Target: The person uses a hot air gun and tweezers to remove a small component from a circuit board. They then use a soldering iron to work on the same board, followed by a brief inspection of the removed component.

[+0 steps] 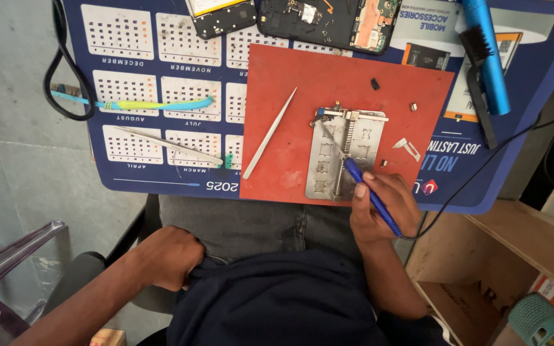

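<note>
A blue soldering iron (370,195) is held like a pen by the right hand (383,208). It is pinched between the thumb and the fingers. Its thin tip is pointed at the top left corner of a silver metal holder (344,154). The holder is laid flat on a red mat (290,128). A black cord (482,166) is joined to the back of the iron and is run off to the right.

The left hand (165,256) is closed in a loose fist. It is rested on the lap, beside the dark shirt, and nothing can be seen in it.

Silver tweezers (268,133) are laid on the red mat, left of the holder. More tweezers (171,146) are laid on the blue calendar mat (129,64). An opened phone (328,19) is placed at the top edge. A blue tool (487,57) is laid at the top right.
</note>
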Demonstrator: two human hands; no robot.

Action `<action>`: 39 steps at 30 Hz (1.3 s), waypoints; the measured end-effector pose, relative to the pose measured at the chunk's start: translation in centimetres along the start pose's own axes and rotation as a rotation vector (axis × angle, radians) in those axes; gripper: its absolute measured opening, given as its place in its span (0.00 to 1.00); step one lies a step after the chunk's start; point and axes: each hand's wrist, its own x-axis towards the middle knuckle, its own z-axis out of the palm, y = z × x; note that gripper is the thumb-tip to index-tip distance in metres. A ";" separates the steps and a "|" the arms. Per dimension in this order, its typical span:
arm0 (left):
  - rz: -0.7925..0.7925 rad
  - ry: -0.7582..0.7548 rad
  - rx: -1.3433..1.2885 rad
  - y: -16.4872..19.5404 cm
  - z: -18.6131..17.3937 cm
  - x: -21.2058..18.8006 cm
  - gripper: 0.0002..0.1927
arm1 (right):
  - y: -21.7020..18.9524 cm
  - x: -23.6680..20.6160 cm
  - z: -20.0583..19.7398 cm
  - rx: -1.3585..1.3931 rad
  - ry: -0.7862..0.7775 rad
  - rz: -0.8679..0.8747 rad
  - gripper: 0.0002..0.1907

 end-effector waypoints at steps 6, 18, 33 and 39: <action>0.016 0.037 -0.006 -0.1 0.0 -0.1 0.16 | 0.0 0.1 0.0 0.002 0.000 -0.006 0.11; -0.003 0.004 0.006 0.0 -0.1 0.0 0.16 | -0.2 0.3 0.3 0.004 0.011 0.020 0.11; -0.002 0.018 -0.006 0.2 -0.3 -0.2 0.15 | -0.2 0.1 -0.1 -0.005 -0.005 0.007 0.10; 0.003 0.024 -0.002 0.3 -0.7 -0.3 0.15 | -0.3 0.4 0.0 0.021 -0.031 -0.006 0.10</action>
